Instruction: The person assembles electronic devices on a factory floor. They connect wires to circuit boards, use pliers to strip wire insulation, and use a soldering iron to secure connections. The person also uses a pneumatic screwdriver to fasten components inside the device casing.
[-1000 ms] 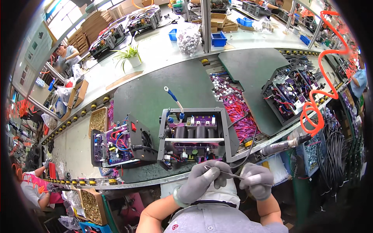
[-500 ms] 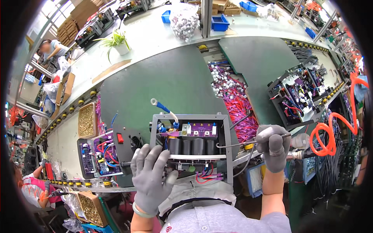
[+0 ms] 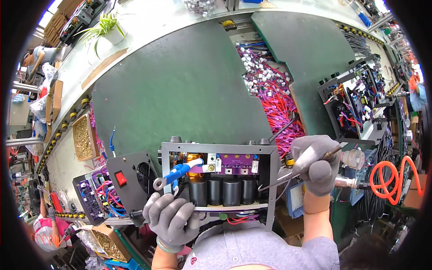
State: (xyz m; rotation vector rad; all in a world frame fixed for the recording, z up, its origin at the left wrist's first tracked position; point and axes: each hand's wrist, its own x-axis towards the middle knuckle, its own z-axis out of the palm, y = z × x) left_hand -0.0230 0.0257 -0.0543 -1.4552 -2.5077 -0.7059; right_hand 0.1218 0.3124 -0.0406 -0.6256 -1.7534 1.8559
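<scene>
An open grey metal case (image 3: 216, 148) stands close in front of me. Inside are a purple circuit board (image 3: 234, 164), a row of black cylinders (image 3: 214, 192) and a copper coil (image 3: 195, 167). Out of its left part rises a thick blue-and-white cable (image 3: 180, 171) ending in a ring lug. My gloved left hand (image 3: 171, 221) is curled at the case's near left corner; its fingertips and anything inside them are hidden. My gloved right hand (image 3: 317, 164), right of the case, grips a thin hooked metal rod (image 3: 275, 182). The hook's tip reaches the case's right wall.
A loose red-and-purple wire pile (image 3: 276, 105) lies behind the case, between green boards (image 3: 180, 90). Another open unit (image 3: 357, 101) stands right, and a panel with a red switch (image 3: 120, 178) left. An orange coiled hose (image 3: 396, 182) hangs right; a screw box (image 3: 84, 139) sits left.
My left hand has gone from spread fingers to curled ones, lower at the case's near left corner. The ring-lug cable now leans toward me. My right hand still holds the hooked rod.
</scene>
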